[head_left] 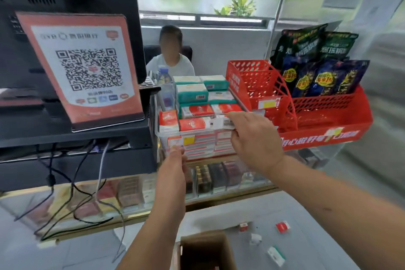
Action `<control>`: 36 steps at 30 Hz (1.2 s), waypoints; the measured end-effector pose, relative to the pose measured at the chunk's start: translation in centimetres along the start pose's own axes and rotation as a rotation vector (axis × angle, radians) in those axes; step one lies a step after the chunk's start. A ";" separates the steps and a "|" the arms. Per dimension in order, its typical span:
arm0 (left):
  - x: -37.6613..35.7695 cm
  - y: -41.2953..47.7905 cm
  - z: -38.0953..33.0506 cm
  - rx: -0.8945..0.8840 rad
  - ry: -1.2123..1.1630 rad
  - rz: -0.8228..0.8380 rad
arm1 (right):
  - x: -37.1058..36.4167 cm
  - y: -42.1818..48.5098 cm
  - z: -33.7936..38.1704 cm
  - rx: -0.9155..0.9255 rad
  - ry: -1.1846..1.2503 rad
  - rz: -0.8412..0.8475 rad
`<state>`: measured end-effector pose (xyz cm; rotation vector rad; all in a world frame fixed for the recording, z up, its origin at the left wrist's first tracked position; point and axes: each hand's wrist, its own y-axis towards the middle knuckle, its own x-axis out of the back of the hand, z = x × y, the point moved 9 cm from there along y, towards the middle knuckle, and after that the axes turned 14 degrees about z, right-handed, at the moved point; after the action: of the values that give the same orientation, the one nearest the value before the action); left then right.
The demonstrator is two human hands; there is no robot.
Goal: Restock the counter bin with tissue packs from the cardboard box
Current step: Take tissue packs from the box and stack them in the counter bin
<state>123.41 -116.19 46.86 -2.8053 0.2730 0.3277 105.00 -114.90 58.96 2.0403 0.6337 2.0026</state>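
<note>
A clear plastic counter bin [162, 132] stands on the glass counter, stacked with red-and-white tissue packs [192, 124] in front and green-and-white packs [191, 92] behind. My right hand [252, 136] pinches a white-ended tissue pack [221, 124] at the bin's front right rim. My left hand [175, 160] reaches the bin's front wall; its fingertips touch the wall near a price label [175, 140]. The brown cardboard box [203, 250] sits open on the floor at the bottom edge, little of its inside showing.
A black register stand with a QR-code sign [87, 68] borders the bin on the left, cables hanging below. Red baskets [306, 114] with snack bags stand on the right. A water bottle [165, 87] is behind the bin. Loose packs [282, 226] lie on the floor. A person sits beyond the counter.
</note>
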 end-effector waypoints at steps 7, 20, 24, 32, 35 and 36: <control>-2.0 1.2 0.2 0.005 -0.034 -0.075 | -2.6 7.6 -3.7 0.041 -0.097 0.108; -3.4 3.5 3.1 0.077 -0.031 -0.185 | -9.9 12.0 -7.8 0.163 -0.099 0.361; -4.1 3.4 4.0 0.118 -0.049 -0.177 | -9.8 11.6 -7.5 0.196 -0.090 0.345; -3.6 3.3 4.3 0.124 -0.031 -0.127 | -6.1 8.3 -6.6 0.078 0.074 0.156; -2.8 2.8 4.8 0.138 -0.006 -0.106 | -2.9 3.8 -5.2 0.059 0.197 0.018; -2.6 2.5 5.2 0.145 0.001 -0.094 | -2.5 2.2 -4.5 0.051 0.224 0.013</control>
<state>119.32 -116.50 42.04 -2.6656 0.1571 0.2730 100.90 -118.63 57.90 1.8662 0.7213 2.2653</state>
